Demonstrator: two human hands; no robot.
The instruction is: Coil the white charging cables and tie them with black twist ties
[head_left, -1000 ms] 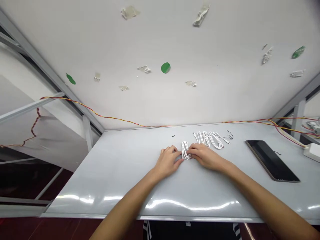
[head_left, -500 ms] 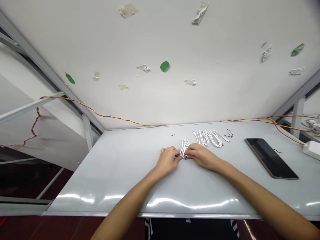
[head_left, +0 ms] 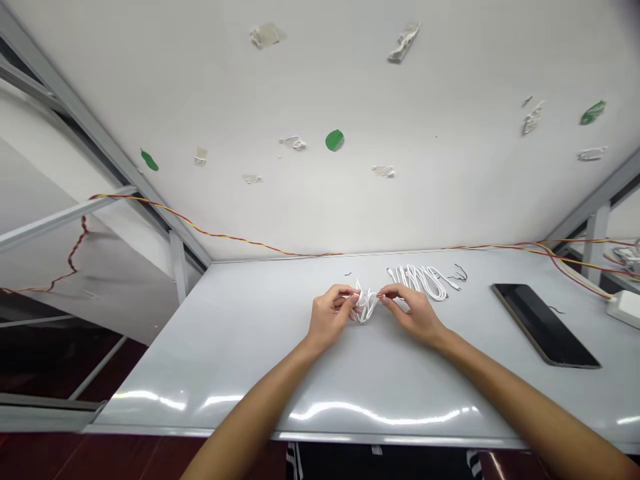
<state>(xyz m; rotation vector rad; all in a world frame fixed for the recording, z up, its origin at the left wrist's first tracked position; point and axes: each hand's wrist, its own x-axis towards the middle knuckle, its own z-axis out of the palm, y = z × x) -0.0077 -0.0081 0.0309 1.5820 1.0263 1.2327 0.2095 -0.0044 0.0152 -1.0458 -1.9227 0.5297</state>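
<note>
Drawn slightly apart since the earlier frame, the left hand (head_left: 330, 319) and the right hand (head_left: 415, 317) now pinch a looped white cable bundle (head_left: 367, 307), which has gone from a tight, narrow coil to a looser, splayed cluster of loops. I log both hands as closed on it, the left fingers (head_left: 341, 291) gripping its left side and the right fingertips (head_left: 387, 292) gripping its upper right. The bundle sits between the hands, over the glossy pale grey worktop (head_left: 240, 353); from my remote view I cannot tell whether it touches the surface. Just behind and to the right of the right hand lies a second white cable in long side-by-side loops (head_left: 417, 282), with thin black wire scraps (head_left: 460, 273) beside its far end. Farther right, well apart from the hands, rests a flat black rectangular slab with a tan edge (head_left: 545, 325). A white plastic box (head_left: 625, 309) sits at the right edge, and a twisted red-and-yellow wire (head_left: 215, 234) runs along the worktop's back edge.
</note>
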